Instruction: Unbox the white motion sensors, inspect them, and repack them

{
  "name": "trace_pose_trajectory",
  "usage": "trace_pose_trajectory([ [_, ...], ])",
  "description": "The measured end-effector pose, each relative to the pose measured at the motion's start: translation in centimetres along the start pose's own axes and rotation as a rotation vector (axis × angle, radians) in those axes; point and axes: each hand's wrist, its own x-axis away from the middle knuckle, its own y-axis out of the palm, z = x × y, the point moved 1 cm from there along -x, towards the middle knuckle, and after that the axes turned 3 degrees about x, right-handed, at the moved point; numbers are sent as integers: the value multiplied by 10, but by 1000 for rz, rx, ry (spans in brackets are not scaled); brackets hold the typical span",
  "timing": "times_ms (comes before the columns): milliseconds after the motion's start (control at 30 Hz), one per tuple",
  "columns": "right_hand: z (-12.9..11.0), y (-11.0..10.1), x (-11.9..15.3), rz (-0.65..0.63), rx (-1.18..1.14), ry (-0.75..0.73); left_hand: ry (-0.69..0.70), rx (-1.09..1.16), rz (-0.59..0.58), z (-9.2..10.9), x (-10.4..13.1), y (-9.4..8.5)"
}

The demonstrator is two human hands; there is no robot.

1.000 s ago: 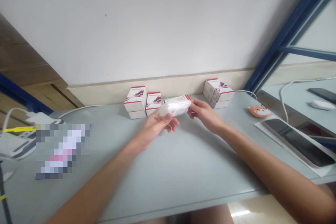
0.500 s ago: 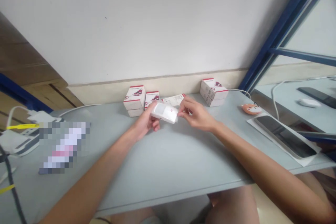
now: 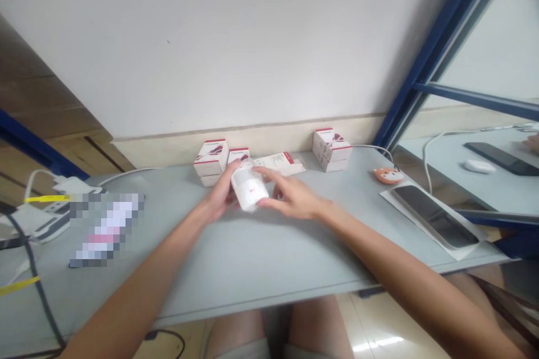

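Above the middle of the grey table point(image 3: 269, 258), a small white device point(image 3: 249, 188) with a red mark is held between both hands. My left hand point(image 3: 219, 193) grips it from the left, its fingers partly hidden behind the device. On the other side, my right hand point(image 3: 290, 193) holds the right edge, with the thumb low and the fingers near the top. Behind the hands lies a flat white-and-red carton point(image 3: 280, 162). White-and-red boxes point(image 3: 210, 158) stand at the back left of the hands, and two stacked ones point(image 3: 332, 148) at the back right.
A phone point(image 3: 435, 216) lies on white paper at the right, below an orange animal-face item point(image 3: 387, 175). A power strip point(image 3: 53, 224) with plugs and cables is at the left, beside a pixelated object point(image 3: 107, 230). A mirror point(image 3: 484, 151) stands at the right.
The white device has turned more upright and moved slightly left. My right hand has gone from pinching at its end to holding its side. The camera view has shifted a little.
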Motion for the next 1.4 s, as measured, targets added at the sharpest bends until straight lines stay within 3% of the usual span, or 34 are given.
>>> trace_pose_trajectory([
  [67, -2, 7, 1, -6, 22, -35, 56, -59, 35, 8, -7, 9],
  [133, 1, 7, 0, 71, 73, -44, 141, -147, 57, 18, -21, 18],
  [200, 7, -1, -2, 210, 171, -12, 253, -279, 45, 26, -39, 27],
  [267, 13, -16, -4, 373, 271, 57, 466, -554, 146, 31, -56, 33],
  [333, 21, -33, -4, 529, 316, 153, 633, -837, 159, 27, -69, 39],
  [433, 33, -53, -2, 644, 342, 312, 702, -1028, 49, 9, -76, 47],
  [567, 51, -62, 2, 534, 391, 486, 723, -1222, -74, -12, -66, 50],
  [733, 59, -49, 1, 349, 233, 560, 819, -1389, -127, -23, -25, 33],
  [800, 55, -39, -1, 362, 145, 534, 939, -1425, -91, -28, -7, 22],
  [900, 44, -22, -5, 413, 27, 475, 1005, -1347, 62, -37, 9, 9],
  [1067, 26, -2, -7, 394, -106, 339, 995, -1145, 305, -43, 3, -2],
  [1400, 13, -1, -2, 484, 220, 121, 1086, -1024, 270, -42, -5, -14],
])
